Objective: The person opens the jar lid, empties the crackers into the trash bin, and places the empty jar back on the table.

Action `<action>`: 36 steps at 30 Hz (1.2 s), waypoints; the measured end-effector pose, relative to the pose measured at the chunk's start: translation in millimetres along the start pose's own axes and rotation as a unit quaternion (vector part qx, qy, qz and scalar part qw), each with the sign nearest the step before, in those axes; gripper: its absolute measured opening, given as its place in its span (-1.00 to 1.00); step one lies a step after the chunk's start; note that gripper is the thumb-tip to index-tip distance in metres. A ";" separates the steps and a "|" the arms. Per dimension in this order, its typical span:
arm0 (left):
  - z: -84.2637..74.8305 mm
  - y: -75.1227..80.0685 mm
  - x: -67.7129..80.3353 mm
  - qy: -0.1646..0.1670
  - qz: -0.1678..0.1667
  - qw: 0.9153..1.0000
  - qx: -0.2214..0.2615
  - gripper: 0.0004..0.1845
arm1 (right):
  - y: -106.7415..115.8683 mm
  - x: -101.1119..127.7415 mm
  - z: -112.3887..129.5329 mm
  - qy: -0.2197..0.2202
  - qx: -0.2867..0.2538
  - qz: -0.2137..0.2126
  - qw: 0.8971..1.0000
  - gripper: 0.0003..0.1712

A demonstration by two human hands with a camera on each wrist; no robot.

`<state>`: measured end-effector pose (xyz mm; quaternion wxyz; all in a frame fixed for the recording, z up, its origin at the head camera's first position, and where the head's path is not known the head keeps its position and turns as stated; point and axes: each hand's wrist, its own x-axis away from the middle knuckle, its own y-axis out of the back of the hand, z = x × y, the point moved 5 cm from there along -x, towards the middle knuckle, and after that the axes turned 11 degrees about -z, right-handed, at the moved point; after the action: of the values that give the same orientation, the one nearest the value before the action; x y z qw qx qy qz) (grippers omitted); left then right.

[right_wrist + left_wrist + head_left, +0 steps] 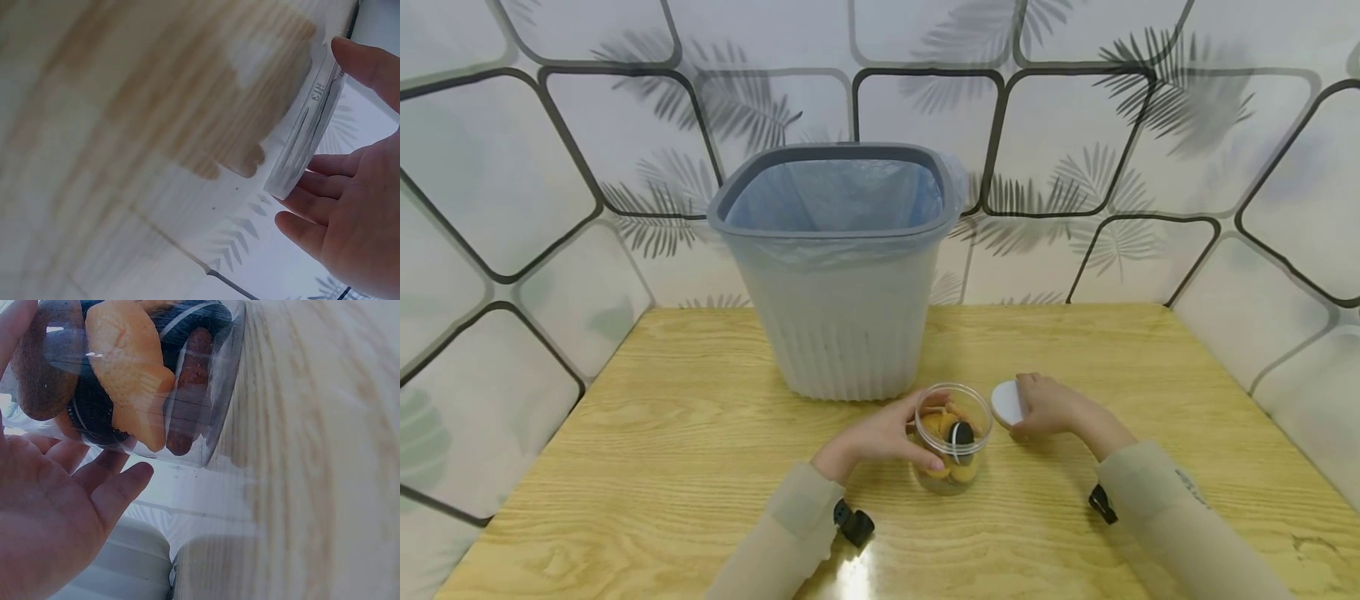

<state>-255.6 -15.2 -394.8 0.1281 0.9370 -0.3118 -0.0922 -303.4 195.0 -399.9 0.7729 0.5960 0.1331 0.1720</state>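
A clear round jar [942, 483] stands uncovered on the wooden table, holding cookie-like pieces, among them a black-and-white sandwich cookie [960, 439]. My left hand [883, 433] grips the jar from the left, thumb in front and fingers behind. Through its wall in the left wrist view, an orange fish-shaped piece [128, 359] and a brown finger-shaped piece [189, 394] show. Just right of the jar, my right hand [1051, 408] holds a round white lid [1006, 403] by its edge. In the right wrist view, the lid's ridged rim [306, 134] sits between thumb and fingers.
Behind the jar stands a pale ribbed bin [842, 325] with a grey rim and a bag liner. The wooden table [662, 433] extends to both sides. Patterned cloth [925, 108] encloses the back and sides.
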 end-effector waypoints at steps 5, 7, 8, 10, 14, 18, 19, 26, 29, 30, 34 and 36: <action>-0.2 0.2 0.0 0.003 0.000 1.000 -0.002 -0.03 | -1.2 0.8 0.5 0.001 0.003 0.002 1.000 -0.03; -0.2 0.2 -0.2 0.003 0.001 1.000 -0.002 -0.03 | -1.3 0.9 0.9 0.003 0.004 0.002 1.000 -0.03; -0.2 0.2 -0.3 0.003 0.000 1.000 -0.002 -0.03 | -1.3 1.0 1.0 0.004 0.004 0.003 1.000 -0.03; -0.1 0.3 -0.7 0.002 0.000 1.000 -0.001 -0.03 | -1.2 1.2 1.2 0.005 0.005 0.003 1.000 -0.03; -0.3 0.1 -1.0 0.001 0.001 1.000 0.000 -0.03 | -0.8 1.6 1.5 0.007 0.006 0.003 1.000 -0.04; -0.8 -0.2 -0.9 0.002 0.004 1.000 0.004 -0.03 | -0.4 2.4 2.4 0.010 0.008 0.001 1.000 -0.03; -0.8 -0.2 -0.9 0.002 0.004 1.000 0.005 -0.04 | -0.3 2.6 2.8 0.010 0.008 0.001 1.000 -0.03; 0.9 -0.4 -1.4 -0.003 0.006 1.000 0.008 -0.05 | 4.2 3.8 5.9 0.013 0.008 -0.012 1.000 0.01; 1.3 -0.4 -1.4 -0.007 0.005 1.000 0.007 -0.05 | 7.9 3.7 6.9 0.018 0.018 -0.032 0.999 -0.04; 1.4 -0.3 -1.4 -0.007 0.005 1.000 0.007 -0.05 | 8.9 3.6 7.1 0.019 0.023 -0.039 0.999 -0.06; 1.5 -0.4 -1.5 -0.004 0.003 1.000 0.006 -0.05 | 11.4 3.2 6.0 0.019 0.043 -0.065 0.997 -0.17; 1.4 -0.4 -1.5 -0.004 0.003 1.000 0.007 -0.05 | 11.9 3.4 5.7 0.019 0.048 -0.075 0.996 -0.23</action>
<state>-256.9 -14.3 -396.1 0.1206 0.9364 -0.3158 -0.0938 -299.2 194.2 -387.0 0.7515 0.6173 0.2002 0.1188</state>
